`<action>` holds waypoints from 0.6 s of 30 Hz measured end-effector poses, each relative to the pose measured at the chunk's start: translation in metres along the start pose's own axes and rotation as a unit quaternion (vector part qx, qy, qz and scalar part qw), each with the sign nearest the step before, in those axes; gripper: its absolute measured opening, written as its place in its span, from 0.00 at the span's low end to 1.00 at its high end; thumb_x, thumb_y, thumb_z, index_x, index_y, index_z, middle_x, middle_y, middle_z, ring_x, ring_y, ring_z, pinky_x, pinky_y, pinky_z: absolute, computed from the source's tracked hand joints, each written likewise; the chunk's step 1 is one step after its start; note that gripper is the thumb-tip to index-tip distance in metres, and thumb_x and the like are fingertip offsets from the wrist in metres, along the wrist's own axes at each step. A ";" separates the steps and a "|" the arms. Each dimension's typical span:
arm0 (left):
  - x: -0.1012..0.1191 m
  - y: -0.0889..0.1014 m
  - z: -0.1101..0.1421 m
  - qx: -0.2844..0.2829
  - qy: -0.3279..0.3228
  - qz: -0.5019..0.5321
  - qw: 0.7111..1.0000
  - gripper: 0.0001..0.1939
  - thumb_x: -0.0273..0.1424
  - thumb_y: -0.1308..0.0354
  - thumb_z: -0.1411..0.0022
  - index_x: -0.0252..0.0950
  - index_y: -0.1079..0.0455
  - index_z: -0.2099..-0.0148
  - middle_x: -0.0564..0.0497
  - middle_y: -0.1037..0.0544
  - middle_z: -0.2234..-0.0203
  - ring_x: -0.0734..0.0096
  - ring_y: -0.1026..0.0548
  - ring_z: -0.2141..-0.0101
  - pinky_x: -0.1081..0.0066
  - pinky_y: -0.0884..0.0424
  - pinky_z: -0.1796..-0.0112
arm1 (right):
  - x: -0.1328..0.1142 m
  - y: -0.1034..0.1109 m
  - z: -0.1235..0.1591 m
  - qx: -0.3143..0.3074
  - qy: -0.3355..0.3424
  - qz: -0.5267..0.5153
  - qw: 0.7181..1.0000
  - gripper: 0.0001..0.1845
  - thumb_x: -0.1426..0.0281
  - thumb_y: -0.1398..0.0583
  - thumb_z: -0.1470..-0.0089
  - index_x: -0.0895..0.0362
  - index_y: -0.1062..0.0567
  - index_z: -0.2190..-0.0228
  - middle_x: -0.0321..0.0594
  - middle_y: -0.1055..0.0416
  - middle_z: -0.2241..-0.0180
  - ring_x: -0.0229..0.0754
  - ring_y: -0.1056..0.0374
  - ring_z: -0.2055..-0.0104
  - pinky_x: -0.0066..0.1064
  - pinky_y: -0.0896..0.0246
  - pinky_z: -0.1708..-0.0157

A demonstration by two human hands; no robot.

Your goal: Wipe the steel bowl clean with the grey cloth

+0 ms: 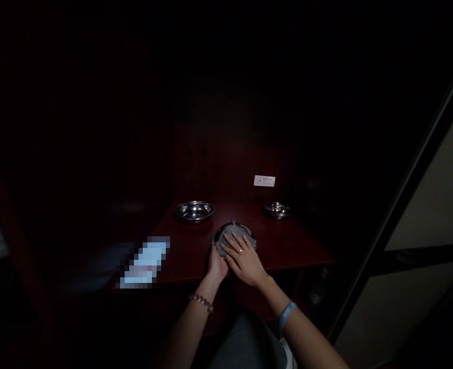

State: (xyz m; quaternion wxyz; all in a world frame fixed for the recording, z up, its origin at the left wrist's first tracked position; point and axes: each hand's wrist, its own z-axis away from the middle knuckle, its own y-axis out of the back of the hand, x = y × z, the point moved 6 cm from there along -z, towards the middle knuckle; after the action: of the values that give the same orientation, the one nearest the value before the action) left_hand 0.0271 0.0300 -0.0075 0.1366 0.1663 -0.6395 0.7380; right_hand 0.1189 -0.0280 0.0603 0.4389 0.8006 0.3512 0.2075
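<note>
While right hand (246,261) covers cloth (231,231), left hand (217,263) at half-hidden bowl (216,235)

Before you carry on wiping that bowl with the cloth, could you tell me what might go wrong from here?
The bowl being wiped sits near the front edge of the table, so it could slip off if the left hand loosens while the right hand presses the grey cloth. The scene is dim, so a missed smear seems possible. Reaching back carelessly might knock the wide metal bowl.
</note>
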 end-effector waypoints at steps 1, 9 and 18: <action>0.000 0.001 0.000 0.012 0.002 0.001 1.000 0.25 0.38 0.61 0.27 0.35 0.33 0.38 0.39 0.22 0.48 0.60 0.23 0.48 0.60 0.29 0.45 | 0.000 0.001 -0.006 -0.013 0.010 0.002 1.000 0.25 0.64 0.50 0.32 0.49 0.36 0.36 0.36 0.49 0.30 0.50 0.58 0.27 0.53 0.60 0.30; 0.007 -0.008 0.006 0.019 -0.026 0.060 0.998 0.27 0.44 0.64 0.27 0.40 0.31 0.41 0.43 0.26 0.43 0.62 0.29 0.41 0.61 0.30 0.44 | 0.011 0.001 -0.051 -0.099 0.030 -0.003 0.995 0.22 0.64 0.47 0.34 0.50 0.27 0.42 0.37 0.42 0.32 0.51 0.50 0.30 0.49 0.54 0.32; 0.001 -0.012 0.007 0.017 -0.016 0.012 1.000 0.22 0.39 0.61 0.26 0.36 0.28 0.49 0.37 0.29 0.40 0.53 0.35 0.36 0.51 0.28 0.46 | 0.024 -0.020 -0.092 -0.145 -0.029 -0.017 0.989 0.23 0.60 0.46 0.34 0.52 0.28 0.42 0.43 0.38 0.35 0.50 0.45 0.32 0.44 0.51 0.33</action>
State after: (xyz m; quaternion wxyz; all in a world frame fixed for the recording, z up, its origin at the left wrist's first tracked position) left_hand 0.0320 0.0245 0.0045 0.1152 0.1725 -0.6309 0.7476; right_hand 0.0679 0.0484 0.0924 0.5635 0.7285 0.3179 0.2253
